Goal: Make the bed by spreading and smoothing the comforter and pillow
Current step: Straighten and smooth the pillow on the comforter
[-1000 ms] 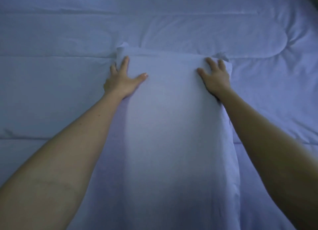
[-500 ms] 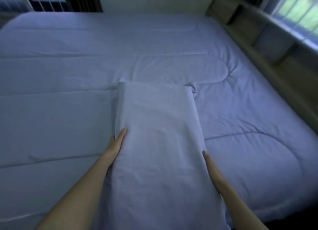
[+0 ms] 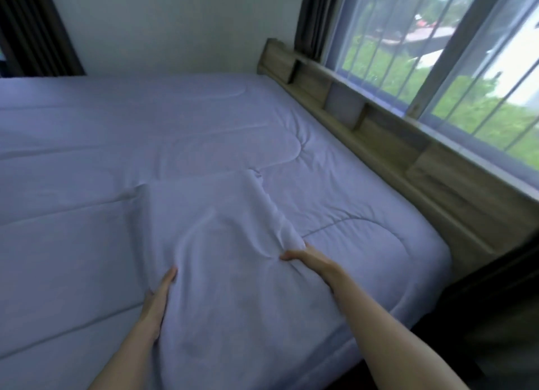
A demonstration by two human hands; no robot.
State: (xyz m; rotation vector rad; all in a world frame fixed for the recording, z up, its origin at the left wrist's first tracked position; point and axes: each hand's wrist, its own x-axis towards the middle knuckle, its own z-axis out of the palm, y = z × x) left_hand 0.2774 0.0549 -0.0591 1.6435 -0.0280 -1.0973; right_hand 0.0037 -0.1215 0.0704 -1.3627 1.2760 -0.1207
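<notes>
Pillow (image 3: 210, 244) lies lengthwise on the comforter (image 3: 87, 185), near the bed's near edge. Left hand (image 3: 156, 305) presses flat along its side, fingers together; right hand (image 3: 306, 257) pinches a bunched fold. Better to draw both sides evenly outward. Half a second ago its cover was smooth; now it's creased, right edge lifted.

— Where does the light come from?
— Daylight enters through the window (image 3: 455, 69) on the right; the panes look overexposed near the top corner.
— And the bed?
— The comforter (image 3: 116, 144) looks dim, with a bluish cast and soft shadows in its folds.
— Sharpness?
— Everything is slightly blurred, and the headboard (image 3: 388, 144) bows from wide-angle distortion. The lower right corner is nearly black.
</notes>
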